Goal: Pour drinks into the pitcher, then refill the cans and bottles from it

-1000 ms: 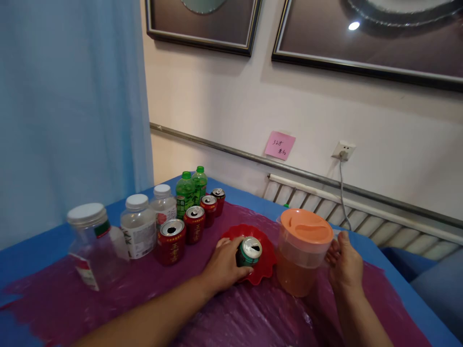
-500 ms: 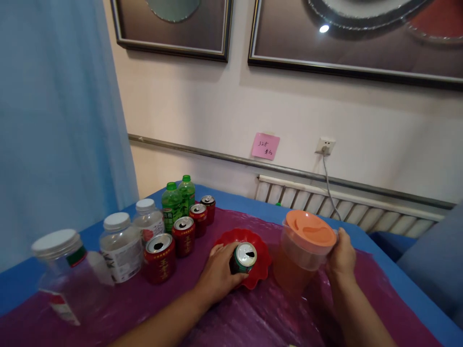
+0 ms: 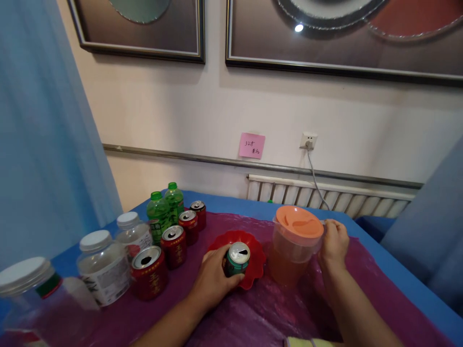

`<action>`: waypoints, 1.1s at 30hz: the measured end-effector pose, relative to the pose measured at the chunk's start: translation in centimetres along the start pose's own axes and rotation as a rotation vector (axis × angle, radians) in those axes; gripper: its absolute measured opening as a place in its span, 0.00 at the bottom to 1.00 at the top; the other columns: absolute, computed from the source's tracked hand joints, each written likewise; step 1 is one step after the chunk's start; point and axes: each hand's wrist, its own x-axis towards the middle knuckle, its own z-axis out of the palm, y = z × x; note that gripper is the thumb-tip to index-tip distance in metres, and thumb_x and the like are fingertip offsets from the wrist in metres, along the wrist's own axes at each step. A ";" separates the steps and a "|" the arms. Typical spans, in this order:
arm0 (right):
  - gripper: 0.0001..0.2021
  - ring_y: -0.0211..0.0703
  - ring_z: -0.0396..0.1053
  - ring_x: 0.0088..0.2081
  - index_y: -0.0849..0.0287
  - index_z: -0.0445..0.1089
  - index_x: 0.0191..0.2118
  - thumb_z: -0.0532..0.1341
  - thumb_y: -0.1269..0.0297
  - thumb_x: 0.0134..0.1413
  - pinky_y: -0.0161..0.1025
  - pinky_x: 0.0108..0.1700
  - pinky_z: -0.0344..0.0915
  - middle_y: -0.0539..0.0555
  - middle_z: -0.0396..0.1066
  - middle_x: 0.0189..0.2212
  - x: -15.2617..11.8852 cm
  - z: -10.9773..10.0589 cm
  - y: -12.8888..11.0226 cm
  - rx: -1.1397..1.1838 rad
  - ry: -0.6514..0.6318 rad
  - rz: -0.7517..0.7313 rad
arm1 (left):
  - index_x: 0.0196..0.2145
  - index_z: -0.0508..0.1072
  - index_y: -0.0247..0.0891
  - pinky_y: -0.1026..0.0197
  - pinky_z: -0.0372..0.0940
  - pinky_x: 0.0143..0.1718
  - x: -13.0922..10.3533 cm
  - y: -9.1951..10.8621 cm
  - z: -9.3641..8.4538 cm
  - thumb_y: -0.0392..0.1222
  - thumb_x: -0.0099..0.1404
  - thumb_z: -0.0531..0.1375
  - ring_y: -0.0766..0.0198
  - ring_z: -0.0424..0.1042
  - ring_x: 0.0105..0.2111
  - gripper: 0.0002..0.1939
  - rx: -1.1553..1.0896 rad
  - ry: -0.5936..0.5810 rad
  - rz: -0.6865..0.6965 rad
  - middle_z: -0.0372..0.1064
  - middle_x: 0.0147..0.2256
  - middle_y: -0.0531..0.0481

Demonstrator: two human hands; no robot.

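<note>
My left hand [image 3: 213,274] is wrapped round a green drink can [image 3: 237,262] with its top opened. The can is upright in or just above a scalloped red bowl [image 3: 255,255]; I cannot tell whether it touches the bottom. To the right, my right hand [image 3: 334,243] grips the handle of a clear plastic pitcher [image 3: 291,258]. Its orange lid [image 3: 299,221] is on, and amber liquid fills the lower part. The pitcher is beside the bowl, close to the purple sheet [image 3: 249,313]. My right fingers hide most of the handle.
Several red cans [image 3: 149,274] line up left of the bowl. Behind them are two green bottles [image 3: 158,212] and clear jars with white lids [image 3: 103,270]. A yellowish object [image 3: 300,342] shows at the bottom edge. A radiator [image 3: 289,190] and plugged-in cord [image 3: 316,178] are beyond the table.
The view has swung a little to the right, so the table things appear farther left. Both hands keep their holds on the can and the pitcher. The yellowish object shows more.
</note>
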 end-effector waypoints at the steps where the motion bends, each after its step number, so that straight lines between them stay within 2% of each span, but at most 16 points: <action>1: 0.13 0.41 0.65 0.36 0.56 0.63 0.37 0.60 0.55 0.46 0.40 0.42 0.64 0.47 0.65 0.33 0.0 0.1 -0.3 0.013 0.037 -0.014 | 0.55 0.72 0.42 0.44 0.62 0.57 0.0 0.1 -0.1 0.42 0.48 0.71 0.44 0.70 0.54 0.34 0.004 -0.002 -0.003 0.75 0.53 0.42; 3: 0.15 0.43 0.66 0.40 0.55 0.62 0.39 0.62 0.56 0.46 0.42 0.47 0.64 0.49 0.65 0.37 -0.3 0.4 -1.3 0.038 0.126 -0.077 | 0.55 0.72 0.42 0.44 0.62 0.57 0.1 0.2 -0.2 0.42 0.48 0.70 0.44 0.71 0.54 0.34 0.006 -0.003 -0.001 0.75 0.53 0.42; 6: 0.14 0.46 0.67 0.48 0.55 0.61 0.40 0.63 0.59 0.47 0.47 0.53 0.62 0.53 0.65 0.44 -1.5 0.8 -4.0 0.071 0.181 -0.326 | 0.53 0.72 0.43 0.44 0.63 0.58 0.4 0.3 -0.5 0.44 0.49 0.70 0.45 0.72 0.53 0.32 -0.003 0.021 0.005 0.76 0.52 0.44; 9: 0.11 0.49 0.67 0.50 0.55 0.62 0.39 0.63 0.63 0.51 0.52 0.54 0.62 0.55 0.64 0.46 -4.0 1.2 -7.4 0.131 0.131 -0.587 | 0.55 0.70 0.42 0.45 0.64 0.58 0.7 0.3 -0.7 0.47 0.50 0.69 0.46 0.72 0.54 0.34 -0.047 0.057 -0.014 0.75 0.54 0.44; 12: 0.07 0.47 0.68 0.47 0.56 0.65 0.37 0.63 0.70 0.53 0.52 0.53 0.63 0.54 0.65 0.44 -6.6 1.2 -10.0 0.199 0.015 -0.723 | 0.56 0.67 0.41 0.46 0.65 0.57 1.0 0.2 -0.8 0.48 0.48 0.70 0.47 0.72 0.55 0.37 -0.101 0.101 -0.032 0.74 0.55 0.42; 15: 0.08 0.44 0.70 0.42 0.56 0.67 0.38 0.60 0.76 0.55 0.48 0.48 0.66 0.53 0.68 0.40 -8.3 0.7 -10.9 0.210 -0.186 -0.840 | 0.53 0.68 0.39 0.46 0.67 0.56 1.2 0.2 -1.0 0.50 0.49 0.69 0.47 0.74 0.53 0.35 -0.096 0.155 -0.045 0.75 0.52 0.41; 18: 0.12 0.41 0.72 0.37 0.56 0.69 0.40 0.57 0.79 0.55 0.41 0.43 0.67 0.50 0.71 0.34 -9.4 0.5 -10.7 0.084 -0.546 -0.927 | 0.52 0.69 0.39 0.46 0.68 0.55 1.2 0.1 -1.1 0.52 0.49 0.68 0.46 0.74 0.52 0.33 -0.079 0.206 -0.046 0.76 0.51 0.42; 21: 0.12 0.39 0.72 0.33 0.56 0.71 0.38 0.54 0.79 0.55 0.35 0.37 0.66 0.50 0.74 0.32 -10.9 1.2 -9.8 -0.270 -1.032 -0.858 | 0.53 0.68 0.40 0.46 0.68 0.55 1.3 0.0 -1.3 0.54 0.51 0.68 0.47 0.74 0.52 0.34 -0.084 0.267 -0.034 0.76 0.51 0.42; 23: 0.09 0.41 0.72 0.35 0.57 0.73 0.38 0.55 0.73 0.58 0.36 0.38 0.66 0.53 0.76 0.34 -12.2 1.9 -9.1 -0.593 -1.271 -0.827 | 0.53 0.68 0.40 0.47 0.69 0.54 1.4 0.0 -1.4 0.54 0.51 0.68 0.47 0.75 0.52 0.34 -0.099 0.302 -0.032 0.75 0.51 0.42; 25: 0.09 0.47 0.73 0.40 0.58 0.75 0.41 0.58 0.64 0.61 0.40 0.43 0.68 0.57 0.77 0.38 -13.4 2.6 -8.2 -0.848 -1.396 -0.838 | 0.53 0.68 0.39 0.48 0.69 0.54 1.4 0.1 -1.6 0.53 0.52 0.67 0.47 0.75 0.51 0.33 -0.116 0.320 -0.033 0.75 0.52 0.42; 27: 0.14 0.52 0.74 0.42 0.61 0.76 0.44 0.60 0.57 0.60 0.42 0.44 0.69 0.60 0.77 0.41 -14.4 3.1 -7.3 -0.991 -1.468 -0.840 | 0.53 0.68 0.38 0.48 0.69 0.54 1.5 0.1 -1.6 0.52 0.52 0.67 0.48 0.75 0.52 0.32 -0.124 0.324 -0.036 0.75 0.52 0.42; 30: 0.12 0.53 0.76 0.40 0.61 0.77 0.43 0.59 0.61 0.62 0.43 0.42 0.70 0.61 0.78 0.40 -15.1 3.4 -6.1 -1.104 -1.528 -0.858 | 0.53 0.69 0.37 0.49 0.69 0.55 1.4 0.0 -1.6 0.51 0.52 0.67 0.48 0.75 0.52 0.33 -0.129 0.315 -0.033 0.75 0.52 0.42; 33: 0.13 0.51 0.76 0.39 0.61 0.77 0.42 0.54 0.68 0.64 0.42 0.41 0.70 0.60 0.79 0.40 -15.0 3.3 -6.1 -1.125 -1.555 -0.904 | 0.54 0.69 0.37 0.49 0.69 0.55 1.4 -0.2 -1.5 0.51 0.51 0.68 0.48 0.75 0.52 0.33 -0.133 0.310 -0.027 0.75 0.52 0.41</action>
